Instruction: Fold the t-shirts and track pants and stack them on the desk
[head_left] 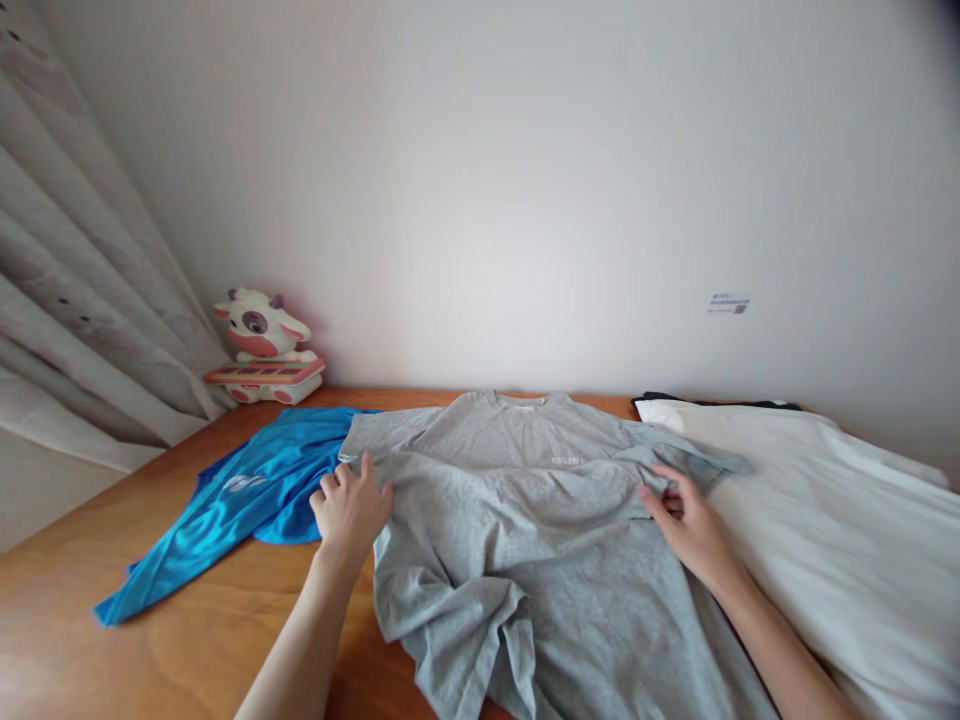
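Observation:
A grey T-shirt (525,500) with pale lettering on the chest lies spread on the wooden table, its collar towards the wall and its lower part bunched and wrinkled. My left hand (352,505) touches the shirt's left edge just below the sleeve, fingers apart. At the right side of the shirt, below the other sleeve, is my right hand (682,515), its thumb and forefinger apart at the cloth and the other fingers curled.
A blue garment (255,485) lies left of the shirt on the table (187,650). White clothing (847,520) with a black edge behind it is at the right. A cow-shaped toy keyboard (266,350) stands by the wall and curtain (82,260).

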